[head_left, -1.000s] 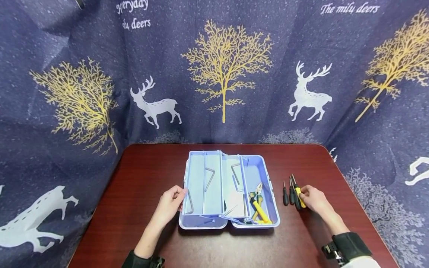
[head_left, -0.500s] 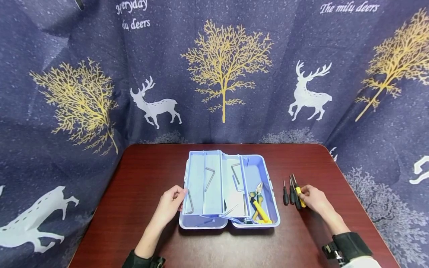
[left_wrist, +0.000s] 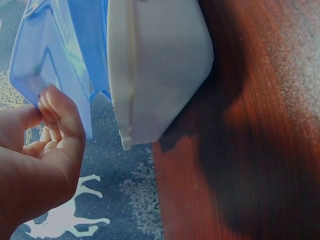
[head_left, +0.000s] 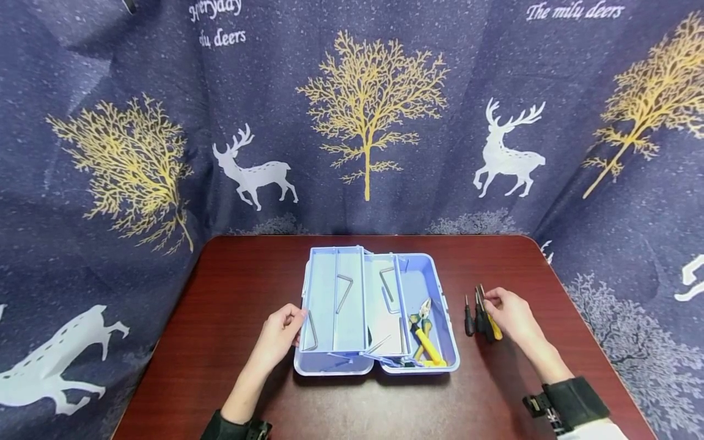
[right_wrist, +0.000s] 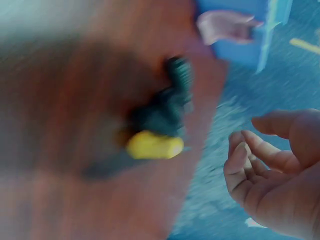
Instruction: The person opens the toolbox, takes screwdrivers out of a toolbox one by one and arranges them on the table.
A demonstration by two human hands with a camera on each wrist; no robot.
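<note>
Head view: three small black-handled screwdrivers, one with a yellow grip (head_left: 482, 313), lie side by side on the dark red wooden counter (head_left: 231, 287), just right of the open pale-blue plastic toolbox (head_left: 376, 308). The right hand (head_left: 508, 315) rests against the outermost, yellow one, fingers (head_left: 491, 297) loosely curved over its shaft; whether they actually grip it I cannot tell. Its wrist view is blurred, showing relaxed, parted fingers beside the yellow handle. The left hand (head_left: 277, 335) sits at the toolbox's left edge, forearm flat on the counter, fingertips (left_wrist: 56, 102) curled and pinching the thin blue tray wall. Yellow-handled pliers (head_left: 425, 336) lie inside the box.
</note>
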